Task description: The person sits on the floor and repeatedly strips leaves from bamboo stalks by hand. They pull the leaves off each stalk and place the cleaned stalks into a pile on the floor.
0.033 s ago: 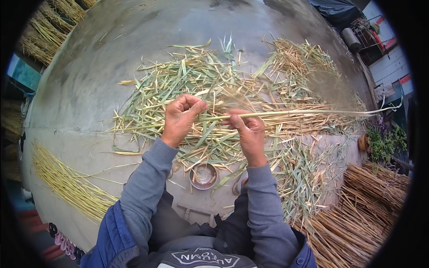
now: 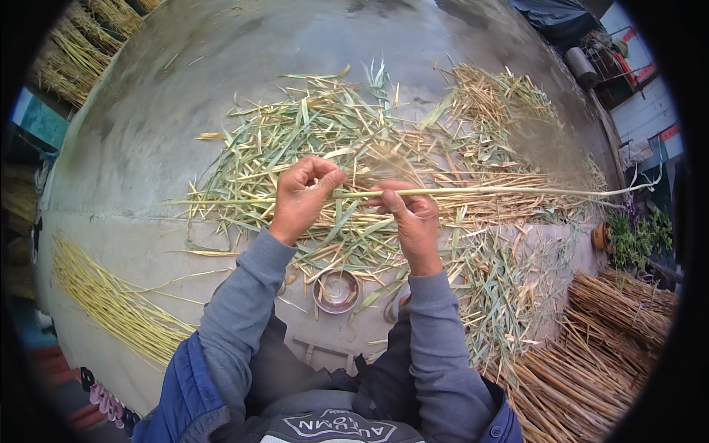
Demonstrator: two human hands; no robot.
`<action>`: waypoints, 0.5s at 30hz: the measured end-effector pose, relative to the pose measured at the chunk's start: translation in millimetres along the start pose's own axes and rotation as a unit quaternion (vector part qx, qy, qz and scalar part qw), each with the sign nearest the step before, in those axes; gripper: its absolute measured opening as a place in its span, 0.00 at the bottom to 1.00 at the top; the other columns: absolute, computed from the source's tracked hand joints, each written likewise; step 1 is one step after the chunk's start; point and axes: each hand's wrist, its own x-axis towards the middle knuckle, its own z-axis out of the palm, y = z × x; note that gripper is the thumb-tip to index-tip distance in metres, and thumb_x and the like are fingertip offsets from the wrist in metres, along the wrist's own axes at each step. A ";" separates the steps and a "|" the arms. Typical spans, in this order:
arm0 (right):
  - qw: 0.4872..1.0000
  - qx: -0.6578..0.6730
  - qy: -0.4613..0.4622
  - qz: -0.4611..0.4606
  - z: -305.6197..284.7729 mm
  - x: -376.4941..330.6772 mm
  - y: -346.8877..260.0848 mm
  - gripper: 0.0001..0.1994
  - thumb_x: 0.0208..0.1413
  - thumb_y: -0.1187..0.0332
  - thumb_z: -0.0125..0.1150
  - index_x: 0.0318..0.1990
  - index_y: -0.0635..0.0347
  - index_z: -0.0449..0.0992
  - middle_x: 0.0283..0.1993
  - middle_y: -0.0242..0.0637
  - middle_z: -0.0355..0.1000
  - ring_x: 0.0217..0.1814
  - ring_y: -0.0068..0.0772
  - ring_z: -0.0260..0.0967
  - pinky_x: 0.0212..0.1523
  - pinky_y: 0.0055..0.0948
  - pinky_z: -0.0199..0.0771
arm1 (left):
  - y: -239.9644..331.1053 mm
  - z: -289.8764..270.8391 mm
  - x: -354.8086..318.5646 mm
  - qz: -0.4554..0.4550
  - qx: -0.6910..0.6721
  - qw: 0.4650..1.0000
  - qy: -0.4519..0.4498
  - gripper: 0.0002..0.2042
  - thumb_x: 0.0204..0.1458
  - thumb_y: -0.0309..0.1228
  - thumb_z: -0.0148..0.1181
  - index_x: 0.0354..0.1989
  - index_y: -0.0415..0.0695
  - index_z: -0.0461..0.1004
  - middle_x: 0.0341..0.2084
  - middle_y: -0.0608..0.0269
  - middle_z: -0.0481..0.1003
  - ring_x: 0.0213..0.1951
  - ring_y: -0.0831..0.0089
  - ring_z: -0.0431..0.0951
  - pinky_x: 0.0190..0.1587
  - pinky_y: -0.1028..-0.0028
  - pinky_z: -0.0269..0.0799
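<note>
Both grips closed on one long pale reed stalk (image 2: 502, 191): left hand (image 2: 301, 201) fisted, right hand (image 2: 412, 219) pinching. Stalk level above leaf litter (image 2: 317, 133), running right. Steel bowl (image 2: 337, 290) below.

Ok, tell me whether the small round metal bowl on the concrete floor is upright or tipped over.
Upright. The small round metal bowl sits on its base with the open mouth facing up, its full rim visible, just below the green leaf litter.

Both hands grip one long pale reed stalk (image 2: 502, 191) that runs off to the right: the left hand (image 2: 301, 198) is curled around it and the right hand (image 2: 410, 218) pinches it. Beneath them green leaf trimmings (image 2: 295, 140) litter the concrete floor (image 2: 148, 111). A small metal bowl (image 2: 337, 290) sits near the person's knees, and a yellow stalk bundle (image 2: 111, 303) lies at the near left.
</note>
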 end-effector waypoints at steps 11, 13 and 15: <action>0.999 0.012 0.035 0.001 -6.3 0.4 -4.5 0.10 0.67 0.66 0.61 0.47 0.64 0.73 0.44 0.45 0.80 0.44 0.35 0.81 0.46 0.32 0.84 | 2.2 -29.6 3.5 -0.064 -0.017 0.996 -0.065 0.06 0.55 0.27 0.70 0.35 0.38 0.80 0.30 0.60 0.82 0.34 0.79 0.80 0.37 0.76 0.77; 0.999 0.010 0.041 -0.006 -10.9 -0.1 -6.3 0.10 0.67 0.66 0.60 0.47 0.63 0.73 0.44 0.45 0.80 0.44 0.35 0.81 0.46 0.32 0.85 | 5.5 -47.9 14.7 -0.055 -0.126 0.990 0.029 0.06 0.58 0.29 0.68 0.37 0.40 0.78 0.29 0.64 0.81 0.30 0.82 0.76 0.35 0.78 0.74; 0.998 0.014 0.061 -0.003 -17.1 -0.6 -8.5 0.10 0.67 0.65 0.62 0.46 0.63 0.75 0.43 0.44 0.80 0.44 0.35 0.81 0.46 0.31 0.85 | 10.2 -77.9 26.6 -0.025 -0.240 0.965 0.101 0.07 0.60 0.30 0.66 0.39 0.41 0.77 0.29 0.68 0.79 0.29 0.83 0.73 0.33 0.80 0.70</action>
